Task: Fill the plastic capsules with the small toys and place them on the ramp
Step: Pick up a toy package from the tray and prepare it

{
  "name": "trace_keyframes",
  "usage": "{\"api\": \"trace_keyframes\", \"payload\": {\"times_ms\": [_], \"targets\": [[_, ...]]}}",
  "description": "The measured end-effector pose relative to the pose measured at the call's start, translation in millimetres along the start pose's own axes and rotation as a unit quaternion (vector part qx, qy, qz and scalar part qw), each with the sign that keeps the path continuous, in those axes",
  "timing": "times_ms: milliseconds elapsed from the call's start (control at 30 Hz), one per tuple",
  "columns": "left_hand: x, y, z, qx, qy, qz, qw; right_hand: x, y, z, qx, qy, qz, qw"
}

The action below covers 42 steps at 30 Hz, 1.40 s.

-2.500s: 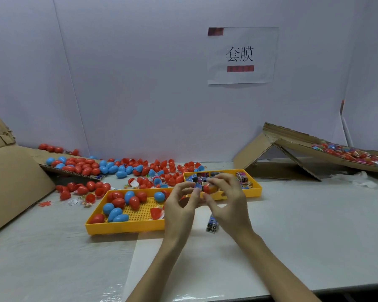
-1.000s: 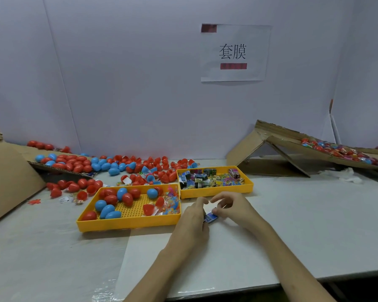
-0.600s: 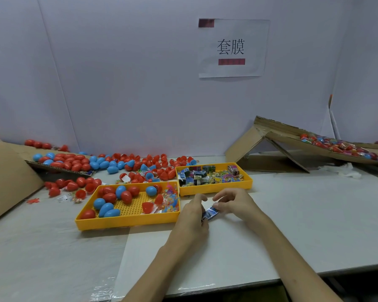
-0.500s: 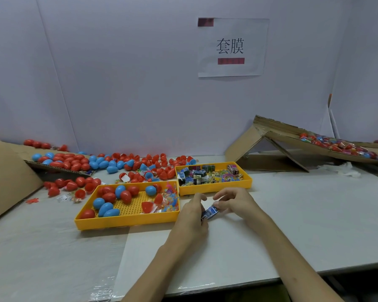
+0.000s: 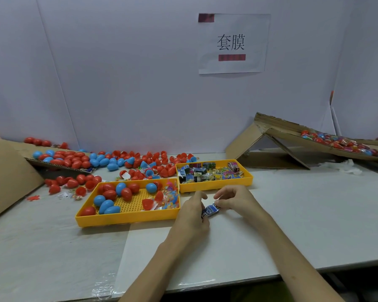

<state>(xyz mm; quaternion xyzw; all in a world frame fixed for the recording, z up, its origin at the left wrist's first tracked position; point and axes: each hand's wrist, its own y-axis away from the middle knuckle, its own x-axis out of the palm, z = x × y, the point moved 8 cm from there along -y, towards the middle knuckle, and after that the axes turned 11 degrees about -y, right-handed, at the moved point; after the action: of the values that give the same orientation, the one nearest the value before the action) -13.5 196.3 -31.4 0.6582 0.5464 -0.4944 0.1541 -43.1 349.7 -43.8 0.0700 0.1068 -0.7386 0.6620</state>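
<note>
Tabletop (image 5: 303, 219): toy packet (image 5: 210, 210) between both grips (image 5: 191, 217) (image 5: 238, 200)

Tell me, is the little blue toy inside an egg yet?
Not yet, it's out. Both the left hand and right hand pinch the blue toy packet, and no shell surrounds it.

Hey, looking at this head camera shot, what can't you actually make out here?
All head view:
- Packet: the left hand and right hand cover its ends; the print is too small to read.
- Left hand's grip: the back of the hand hides the fingertips.
- Ramp: its low end is cut off by the right frame edge.
- Toys in the right tray: too small to identify.
</note>
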Motion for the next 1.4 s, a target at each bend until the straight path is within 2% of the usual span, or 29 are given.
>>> {"api": "trace_keyframes", "payload": {"times_ms": [133, 333, 467, 667, 800, 900, 1100, 1400], "targets": [[-1, 2, -2, 0.017, 0.005, -0.004, 1.000, 5, 2, 3, -0.026, 0.050, 0.021, 0.998], [2, 0, -1, 0.013, 0.002, 0.012, 1.000, 9, 3, 4, -0.017, 0.062, 0.043, 0.997], [-1, 1, 0, 0.013, 0.005, -0.004, 1.000, 10, 3, 6, -0.016, 0.052, 0.054, 0.997], [0, 0, 3, 0.000, 0.004, -0.003, 1.000, -9, 2, 6, -0.027, 0.033, -0.033, 0.999], [0, 1, 2, 0.006, 0.007, -0.006, 1.000, 9, 5, 4, -0.007, 0.063, 0.047, 0.997], [0, 0, 2, 0.007, 0.005, -0.005, 1.000, 14, 5, 3, 0.000, 0.072, 0.062, 0.996], [1, 0, 3, 0.005, 0.010, -0.005, 1.000, 9, 6, 6, -0.017, 0.061, 0.042, 0.997], [1, 0, 3, 0.004, 0.011, -0.010, 1.000, -2, 5, 3, 0.001, 0.040, -0.021, 0.999]]}}
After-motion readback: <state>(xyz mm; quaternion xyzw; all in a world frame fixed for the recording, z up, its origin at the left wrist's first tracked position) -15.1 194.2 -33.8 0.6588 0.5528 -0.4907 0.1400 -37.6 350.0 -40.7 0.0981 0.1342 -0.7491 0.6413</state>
